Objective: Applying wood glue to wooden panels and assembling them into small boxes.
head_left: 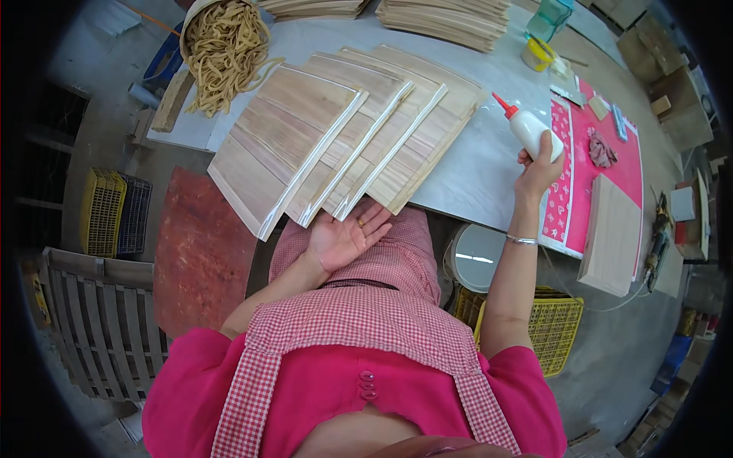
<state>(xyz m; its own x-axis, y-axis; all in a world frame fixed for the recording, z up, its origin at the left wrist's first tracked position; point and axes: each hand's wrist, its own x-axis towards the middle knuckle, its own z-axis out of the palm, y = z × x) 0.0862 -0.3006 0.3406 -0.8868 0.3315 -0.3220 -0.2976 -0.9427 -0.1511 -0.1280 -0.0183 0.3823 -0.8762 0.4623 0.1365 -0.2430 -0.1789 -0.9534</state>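
Several flat wooden panels lie fanned and overlapping on the white-covered table. White glue beads run along their right-hand edges. My left hand is palm up, with its fingers stretched out at the near edge of the panels. Whether the fingertips touch the wood I cannot tell. Over the table to the right of the panels, my right hand grips a white glue bottle. The bottle is tilted, its red nozzle pointing up and left toward the panels.
A container of tan strips stands at the back left, and stacks of wooden slats at the back. At right, a pink cloth carries a wooden block and a rag. Behind it sits a yellow tub.
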